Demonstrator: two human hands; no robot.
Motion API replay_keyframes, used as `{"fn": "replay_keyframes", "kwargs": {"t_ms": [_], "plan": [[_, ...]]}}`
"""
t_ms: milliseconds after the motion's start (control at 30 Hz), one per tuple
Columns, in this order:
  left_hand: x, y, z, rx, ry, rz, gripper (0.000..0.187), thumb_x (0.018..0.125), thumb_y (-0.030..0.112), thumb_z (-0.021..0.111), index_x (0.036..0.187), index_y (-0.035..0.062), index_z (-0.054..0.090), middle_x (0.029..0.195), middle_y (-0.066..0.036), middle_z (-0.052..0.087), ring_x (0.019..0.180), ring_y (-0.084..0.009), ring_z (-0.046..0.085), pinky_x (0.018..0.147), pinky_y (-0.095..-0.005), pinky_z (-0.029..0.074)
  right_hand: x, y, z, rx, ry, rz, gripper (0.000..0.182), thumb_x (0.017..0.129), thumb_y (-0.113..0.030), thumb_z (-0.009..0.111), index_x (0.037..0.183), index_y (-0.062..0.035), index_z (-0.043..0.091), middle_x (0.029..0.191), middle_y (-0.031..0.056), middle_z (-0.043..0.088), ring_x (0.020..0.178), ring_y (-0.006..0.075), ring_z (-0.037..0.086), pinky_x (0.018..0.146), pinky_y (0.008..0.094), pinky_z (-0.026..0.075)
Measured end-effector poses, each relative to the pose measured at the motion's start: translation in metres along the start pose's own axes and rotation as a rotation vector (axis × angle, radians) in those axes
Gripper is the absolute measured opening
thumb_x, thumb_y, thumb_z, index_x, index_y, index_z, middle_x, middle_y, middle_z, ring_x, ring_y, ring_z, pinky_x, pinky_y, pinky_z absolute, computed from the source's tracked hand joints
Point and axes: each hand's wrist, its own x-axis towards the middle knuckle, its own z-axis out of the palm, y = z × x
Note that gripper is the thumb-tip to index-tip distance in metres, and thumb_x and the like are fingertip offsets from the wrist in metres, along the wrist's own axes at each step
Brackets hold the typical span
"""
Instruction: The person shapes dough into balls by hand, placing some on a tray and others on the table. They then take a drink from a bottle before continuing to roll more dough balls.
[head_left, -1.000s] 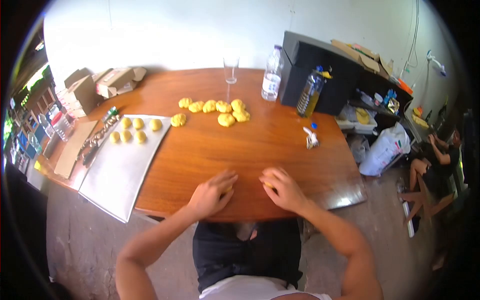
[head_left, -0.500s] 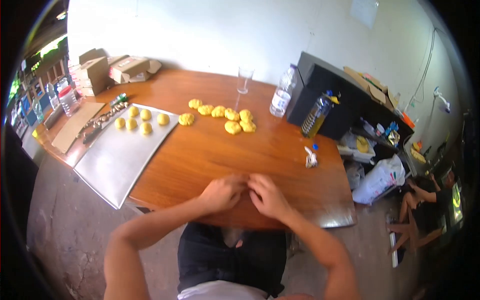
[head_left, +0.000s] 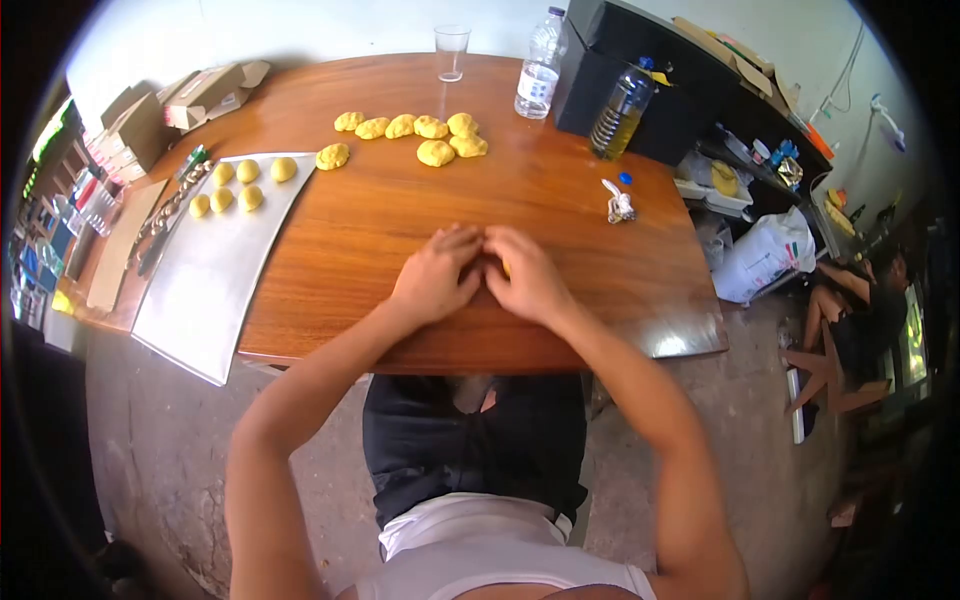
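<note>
Bare left hand (head_left: 436, 274), bare right hand (head_left: 526, 274) cupped; yellow dough lump (head_left: 506, 268) peeks under right, left's contents hidden; can't tell either's closure. Light, even pressure seems best.

Yellow dough piece (head_left: 507, 268) is showing only a sliver beneath the cupped right hand (head_left: 527, 277), its shape hiding | eight rough yellow dough lumps (head_left: 400, 125) are lying loosely grouped across the worktop (head_left: 350, 230) | six smooth, rounded dough balls (head_left: 247, 171) are sitting in two rows on the far part of the metal tray (head_left: 205, 270)
</note>
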Motion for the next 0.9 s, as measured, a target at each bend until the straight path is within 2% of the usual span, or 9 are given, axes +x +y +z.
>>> {"fn": "replay_keyframes", "kwargs": {"t_ms": [133, 300, 433, 567, 633, 700, 733, 833, 900], "plan": [[-0.058, 0.017, -0.061, -0.094, -0.064, -0.079, 0.039, 0.095, 0.020, 0.067, 0.131, 0.0035, 0.069, 0.142, -0.019, 0.064, 0.131, -0.0364, 0.061, 0.108, -0.0448, 0.053, -0.051, -0.038, -0.057, -0.063, -0.161, -0.041, 0.023, 0.087, -0.008, 0.074, 0.109, -0.0004, 0.070, 0.116, 0.0201, 0.065, 0.107, 0.0380, 0.064, 0.097, 0.0478, 0.053], [-0.047, -0.014, -0.065, 0.001, -0.077, -0.221, 0.040, 0.095, 0.023, 0.067, 0.130, 0.0032, 0.070, 0.138, -0.020, 0.066, 0.125, -0.0387, 0.065, 0.101, -0.0452, 0.057, -0.033, 0.009, -0.069, -0.238, -0.138, -0.058, 0.027, 0.083, -0.016, 0.079, 0.106, -0.0028, 0.071, 0.117, 0.0162, 0.063, 0.106, 0.0368, 0.061, 0.092, 0.0465, 0.053], [0.003, -0.014, -0.008, 0.002, -0.048, -0.206, 0.043, 0.094, 0.022, 0.067, 0.132, 0.0008, 0.068, 0.144, -0.024, 0.061, 0.134, -0.0426, 0.057, 0.113, -0.0476, 0.048, 0.011, 0.040, -0.013, -0.243, 0.059, 0.049, 0.028, 0.083, -0.015, 0.078, 0.106, -0.0006, 0.069, 0.124, 0.0195, 0.064, 0.114, 0.0405, 0.061, 0.099, 0.0468, 0.052], [-0.005, 0.000, -0.006, -0.085, -0.118, -0.059, 0.048, 0.093, 0.020, 0.068, 0.136, -0.0005, 0.065, 0.150, -0.026, 0.055, 0.143, -0.0458, 0.047, 0.125, -0.0476, 0.034, 0.003, 0.001, -0.009, -0.036, -0.144, 0.039, 0.033, 0.088, -0.011, 0.075, 0.119, -0.0006, 0.068, 0.136, 0.0218, 0.063, 0.129, 0.0407, 0.059, 0.110, 0.0455, 0.049], [0.003, -0.001, -0.031, -0.027, -0.058, 0.026, 0.043, 0.094, 0.023, 0.070, 0.131, -0.0003, 0.069, 0.144, -0.026, 0.061, 0.136, -0.0431, 0.056, 0.119, -0.0470, 0.042, -0.004, 0.001, -0.021, -0.008, -0.229, 0.020, 0.034, 0.090, -0.014, 0.075, 0.121, -0.0005, 0.068, 0.135, 0.0236, 0.062, 0.131, 0.0414, 0.057, 0.112, 0.0471, 0.047], [0.029, -0.003, -0.063, -0.272, -0.439, -0.180, 0.037, 0.095, 0.028, 0.072, 0.119, 0.0006, 0.075, 0.124, -0.025, 0.072, 0.114, -0.0392, 0.070, 0.102, -0.0446, 0.054, 0.008, 0.004, -0.037, 0.000, -0.352, 0.031, 0.035, 0.092, -0.017, 0.074, 0.123, -0.0013, 0.068, 0.137, 0.0226, 0.062, 0.133, 0.0407, 0.055, 0.113, 0.0469, 0.046], [0.041, -0.009, -0.069, -0.404, -0.365, -0.262, 0.033, 0.098, 0.032, 0.071, 0.104, 0.0004, 0.078, 0.093, -0.021, 0.077, 0.083, -0.0326, 0.075, 0.079, -0.0414, 0.057, 0.016, 0.003, -0.047, 0.013, -0.476, 0.051, 0.035, 0.094, -0.020, 0.074, 0.124, -0.0022, 0.069, 0.138, 0.0217, 0.061, 0.135, 0.0400, 0.054, 0.114, 0.0467, 0.045], [0.052, -0.052, -0.026, -0.485, -0.045, -0.446, 0.035, 0.101, 0.032, 0.068, 0.095, -0.0016, 0.077, 0.076, -0.018, 0.073, 0.069, -0.0278, 0.069, 0.069, -0.0397, 0.054, 0.075, 0.016, -0.074, -0.149, -0.441, 0.027, 0.037, 0.097, -0.027, 0.072, 0.125, -0.0037, 0.070, 0.134, 0.0210, 0.063, 0.130, 0.0396, 0.057, 0.113, 0.0469, 0.045], [0.052, -0.064, -0.012, -0.504, -0.025, -0.389, 0.040, 0.103, 0.034, 0.066, 0.090, -0.0038, 0.074, 0.072, -0.017, 0.070, 0.066, -0.0261, 0.068, 0.067, -0.0400, 0.054, 0.138, 0.032, -0.100, -0.474, -0.376, -0.096, 0.030, 0.098, -0.025, 0.067, 0.118, -0.0026, 0.071, 0.125, 0.0226, 0.065, 0.121, 0.0401, 0.060, 0.107, 0.0498, 0.048]]}}
